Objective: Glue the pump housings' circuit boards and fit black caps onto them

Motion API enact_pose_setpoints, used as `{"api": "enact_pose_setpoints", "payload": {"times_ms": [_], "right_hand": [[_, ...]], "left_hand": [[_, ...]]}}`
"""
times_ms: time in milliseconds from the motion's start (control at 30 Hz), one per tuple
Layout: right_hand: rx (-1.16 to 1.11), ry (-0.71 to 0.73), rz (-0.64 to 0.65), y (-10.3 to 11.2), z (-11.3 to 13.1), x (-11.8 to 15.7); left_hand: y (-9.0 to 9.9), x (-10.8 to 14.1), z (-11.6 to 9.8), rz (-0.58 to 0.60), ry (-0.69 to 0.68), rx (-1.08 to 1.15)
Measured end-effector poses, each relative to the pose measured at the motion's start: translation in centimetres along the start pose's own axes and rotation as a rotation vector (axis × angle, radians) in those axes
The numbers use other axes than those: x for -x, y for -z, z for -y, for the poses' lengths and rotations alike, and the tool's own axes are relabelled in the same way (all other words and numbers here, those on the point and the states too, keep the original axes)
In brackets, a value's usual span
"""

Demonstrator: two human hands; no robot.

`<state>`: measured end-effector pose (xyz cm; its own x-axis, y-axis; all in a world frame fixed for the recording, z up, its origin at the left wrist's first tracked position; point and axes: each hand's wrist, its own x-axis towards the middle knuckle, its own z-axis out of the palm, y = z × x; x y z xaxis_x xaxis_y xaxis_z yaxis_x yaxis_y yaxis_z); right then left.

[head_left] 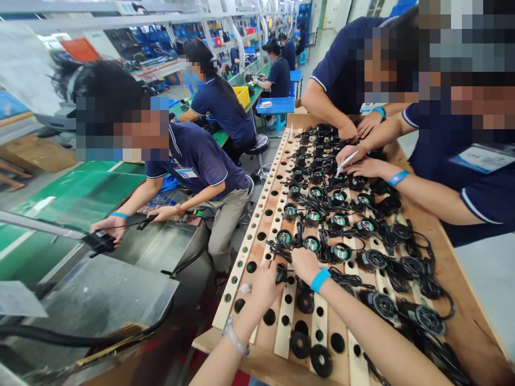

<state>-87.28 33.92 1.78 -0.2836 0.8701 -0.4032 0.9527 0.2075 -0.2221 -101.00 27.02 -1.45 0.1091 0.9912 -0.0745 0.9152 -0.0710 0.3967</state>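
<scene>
Black, seemingly hard plastic forms the small round unit [281, 274] at your left hand [265, 282], whose fingers and thumb are drawn together around its side. Your right hand [304, 264] sits just beside it on the far right, fingers bent downward; you cannot tell from here whether they pinch anything, since the tips are hidden among black cables [284, 251].

The unit is over the near left part of a wooden board [257, 252] with rows of round holes. Just beyond your hands, similar round housings [311, 245] stand open, showing green circuit boards; to the right lie grilled black housings [375, 259], and nearer to you are black discs [321, 359].

Expect the unit to be light and stiff, perhaps a little slippery where smooth. If it has an exposed board like its neighbours, that would be its fragile part, so grip the outer wall and keep fingertips off the face. The cables look soft and bendy; a snagged one could tug the housing sideways.
</scene>
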Motion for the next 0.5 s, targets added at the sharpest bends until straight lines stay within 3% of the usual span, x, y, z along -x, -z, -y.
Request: {"api": "enact_pose_setpoints", "payload": {"times_ms": [167,333,400,500], "right_hand": [[-0.166,-0.027,-0.068,1.0,0.4,1.6],[-0.463,0.055,-0.132,3.4,0.5,5.3],[-0.698,0.094,-0.171,4.4,-0.4,7.7],[-1.268,0.128,-0.229,5.1,-3.2,12.4]], "left_hand": [[1.8,1.5,0.4,-0.026,0.003,0.055],[5.0,4.7,-0.4,-0.208,-0.133,0.108],[6.2,5.8,-1.5,-0.211,-0.216,0.133],[6.7,6.3,-4.1,-0.13,-0.37,0.21]]}}
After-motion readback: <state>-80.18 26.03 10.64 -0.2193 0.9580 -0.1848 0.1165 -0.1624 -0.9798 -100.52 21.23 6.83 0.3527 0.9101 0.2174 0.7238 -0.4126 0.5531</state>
